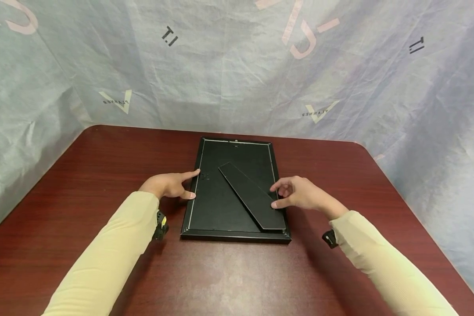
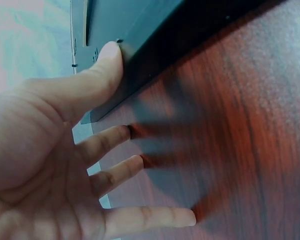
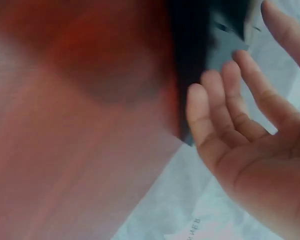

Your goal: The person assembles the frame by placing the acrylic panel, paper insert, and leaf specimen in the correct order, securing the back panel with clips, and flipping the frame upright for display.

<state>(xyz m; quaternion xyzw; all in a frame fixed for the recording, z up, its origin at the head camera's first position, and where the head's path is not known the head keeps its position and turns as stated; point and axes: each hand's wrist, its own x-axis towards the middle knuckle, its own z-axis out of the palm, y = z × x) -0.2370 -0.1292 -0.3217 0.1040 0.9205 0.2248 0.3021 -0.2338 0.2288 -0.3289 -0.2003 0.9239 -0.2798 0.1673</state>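
Observation:
A black picture frame [image 1: 209,210] lies face down on the table, its backing board upward. Slanting across that backing is a black easel leg [image 1: 250,193], its wide end at the frame's lower right. My left hand [image 1: 167,184] touches the frame's left edge with thumb and index finger; in the left wrist view the thumb [image 2: 107,62] rests on the rim, while the other fingers extend down by the tabletop. At the leg's right side is my right hand [image 1: 300,193], thumb and index finger apart. Its fingers [image 3: 200,102] bend loosely beside the frame's side in the right wrist view.
The dark red wooden table [image 1: 114,153] has rounded far corners. Behind and beside it hangs a pale printed cloth [image 1: 205,66]. Both wrists carry small black devices, one at the left cuff [image 1: 160,226] and one at the right cuff [image 1: 330,238].

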